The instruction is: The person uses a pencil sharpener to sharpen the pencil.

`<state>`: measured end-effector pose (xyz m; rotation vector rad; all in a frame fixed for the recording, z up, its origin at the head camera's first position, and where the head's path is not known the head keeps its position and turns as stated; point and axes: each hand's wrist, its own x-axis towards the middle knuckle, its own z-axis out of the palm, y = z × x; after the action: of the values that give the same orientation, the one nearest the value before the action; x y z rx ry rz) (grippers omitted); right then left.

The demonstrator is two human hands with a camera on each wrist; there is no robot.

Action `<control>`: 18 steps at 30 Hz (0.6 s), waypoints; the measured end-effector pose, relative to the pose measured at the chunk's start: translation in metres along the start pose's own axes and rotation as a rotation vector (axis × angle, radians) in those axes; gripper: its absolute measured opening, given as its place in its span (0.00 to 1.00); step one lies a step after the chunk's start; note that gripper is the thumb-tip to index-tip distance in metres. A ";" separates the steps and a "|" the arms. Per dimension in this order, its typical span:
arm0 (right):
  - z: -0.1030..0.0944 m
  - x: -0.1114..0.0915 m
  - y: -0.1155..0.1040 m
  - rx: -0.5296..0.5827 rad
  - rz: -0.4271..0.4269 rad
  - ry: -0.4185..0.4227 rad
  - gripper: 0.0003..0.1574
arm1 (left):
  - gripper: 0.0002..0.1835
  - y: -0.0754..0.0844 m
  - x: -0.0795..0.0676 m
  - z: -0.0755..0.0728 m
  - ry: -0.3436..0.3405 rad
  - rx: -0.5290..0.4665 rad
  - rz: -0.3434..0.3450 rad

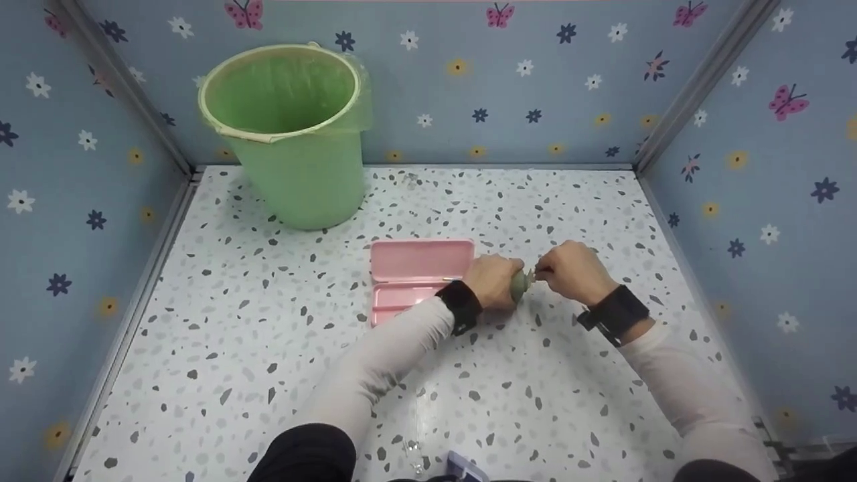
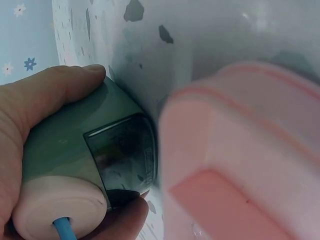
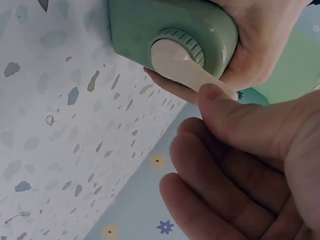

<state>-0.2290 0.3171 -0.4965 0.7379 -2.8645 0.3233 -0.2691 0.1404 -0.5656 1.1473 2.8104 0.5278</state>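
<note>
My left hand grips a green crank pencil sharpener, thumb along one side and fingers beneath. A blue pencil sticks into the sharpener's pale round front. Beside the dark see-through shavings window lies the open pink pencil case, its lid folded back and partly covered by my left hand and forearm. On the sharpener's other end, my right hand pinches the cream crank handle between thumb and forefinger, the other fingers loosely curled.
A green lined bin stands at the back left of the speckled table. Flowered panels wall in the back and both sides. A purple-grey object shows at the front edge, close to the body.
</note>
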 end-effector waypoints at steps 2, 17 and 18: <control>0.004 0.003 0.003 -0.015 0.016 0.012 0.03 | 0.22 0.001 0.000 0.000 -0.004 0.009 -0.001; 0.038 0.012 0.019 0.046 0.181 -0.067 0.06 | 0.22 0.000 0.000 0.002 0.000 0.035 0.011; 0.041 0.011 0.019 0.052 0.192 -0.069 0.06 | 0.22 0.000 0.000 0.003 0.008 0.041 0.013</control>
<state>-0.2524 0.3184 -0.5367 0.4916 -3.0092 0.4072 -0.2687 0.1408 -0.5686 1.1737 2.8349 0.4792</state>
